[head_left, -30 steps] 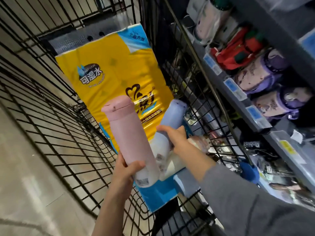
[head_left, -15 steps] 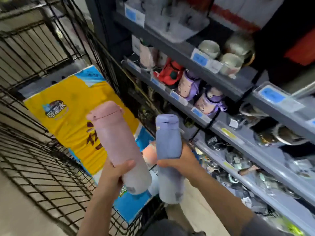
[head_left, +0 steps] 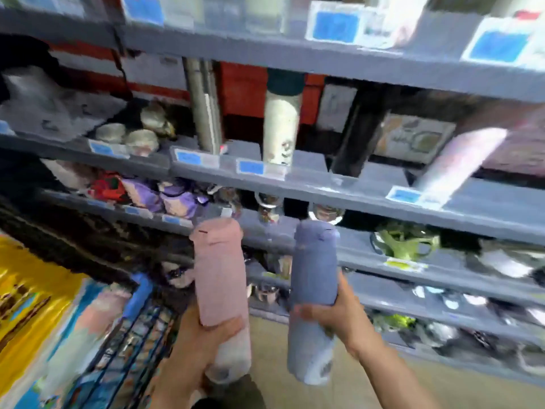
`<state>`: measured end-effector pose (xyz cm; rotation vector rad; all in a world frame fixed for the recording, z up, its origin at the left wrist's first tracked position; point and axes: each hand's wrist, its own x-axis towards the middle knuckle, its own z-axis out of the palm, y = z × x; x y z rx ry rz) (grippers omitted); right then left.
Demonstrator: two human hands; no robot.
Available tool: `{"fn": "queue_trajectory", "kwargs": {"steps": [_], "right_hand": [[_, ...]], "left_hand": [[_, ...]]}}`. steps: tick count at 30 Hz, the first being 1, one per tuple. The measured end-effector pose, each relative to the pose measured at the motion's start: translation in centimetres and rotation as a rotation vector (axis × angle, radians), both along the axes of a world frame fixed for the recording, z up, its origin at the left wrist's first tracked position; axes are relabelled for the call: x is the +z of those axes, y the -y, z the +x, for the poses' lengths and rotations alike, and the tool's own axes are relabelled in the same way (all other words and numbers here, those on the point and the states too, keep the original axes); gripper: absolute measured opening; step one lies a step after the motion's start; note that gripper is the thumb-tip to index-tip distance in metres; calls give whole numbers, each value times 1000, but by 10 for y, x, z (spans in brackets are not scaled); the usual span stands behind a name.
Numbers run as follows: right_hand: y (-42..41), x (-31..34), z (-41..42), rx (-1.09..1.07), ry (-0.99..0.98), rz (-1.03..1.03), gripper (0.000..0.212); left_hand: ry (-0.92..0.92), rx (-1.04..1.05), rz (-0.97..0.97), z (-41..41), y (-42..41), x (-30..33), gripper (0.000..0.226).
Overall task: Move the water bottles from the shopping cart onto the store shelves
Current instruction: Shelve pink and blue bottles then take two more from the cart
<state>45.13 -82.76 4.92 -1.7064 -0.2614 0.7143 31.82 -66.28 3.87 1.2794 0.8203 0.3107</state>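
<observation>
A shop aisle, seen close up and blurred. Grey store shelves [head_left: 324, 184] stacked in tiers, each front edge lined with blue price labels [head_left: 250, 167]. Crowded with goods in rows: tall flasks standing upright [head_left: 281, 128], small cups [head_left: 141, 141], purple-capped bottles [head_left: 177, 199] on the tier below. Lower left, a black wire shopping cart [head_left: 141, 329] holding a yellow packaged pack [head_left: 26, 314] with printed branding.

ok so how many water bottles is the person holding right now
2. A pink bottle is gripped near its base by the left hand, and a blue bottle by the right hand. Both are upright in front of the shelves. More may remain hidden in the cart.
</observation>
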Motion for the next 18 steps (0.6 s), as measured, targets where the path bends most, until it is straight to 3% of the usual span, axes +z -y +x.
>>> {"fn": "queue_trajectory", "kwargs": {"steps": [8,12,16,18], "right_hand": [[185,27,43,-444,89,46,71],[235,38,60,-604,97,140,78],[269,52,85,-728,76,305,82],[284,60,105,-802,87,378,86]], "left_hand": [[116,-370,16,113,150,22,79],[131,-512,100,153,193,28,95],[179,-585,128,193,224,33,83],[208,-619,124,216,238,33,88]]}}
